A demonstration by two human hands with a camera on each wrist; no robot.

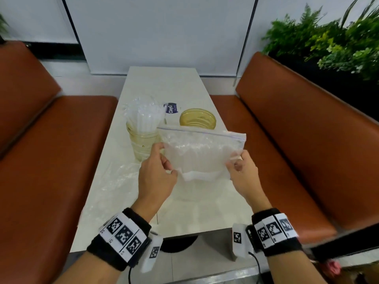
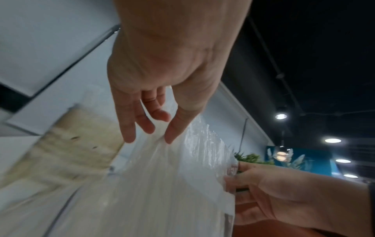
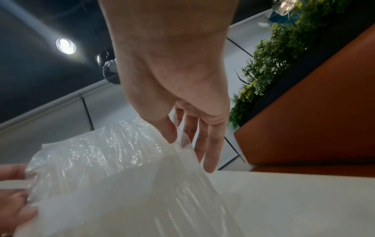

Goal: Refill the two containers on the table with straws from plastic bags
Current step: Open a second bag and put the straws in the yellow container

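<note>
A clear zip bag of white straws (image 1: 202, 152) hangs above the table, zip edge away from me. My left hand (image 1: 168, 160) pinches its lower left corner and my right hand (image 1: 235, 161) pinches its right edge. In the left wrist view the left hand (image 2: 150, 139) has thumb and fingers on the bag of straws (image 2: 172, 184). The right wrist view shows my right hand (image 3: 188, 149) with the thumb in front of the bag of straws (image 3: 121, 176) and the fingers behind. A yellowish container (image 1: 143, 142) full of straws (image 1: 143, 115) stands at the left. An empty one (image 1: 198, 119) stands behind the bag.
An empty crumpled plastic bag (image 1: 119, 177) lies on the white table (image 1: 184, 218) at the left. A small package with a blue label (image 1: 172, 109) lies behind the containers. Orange benches (image 1: 287, 160) flank the table, with plants (image 1: 332, 42) at the far right.
</note>
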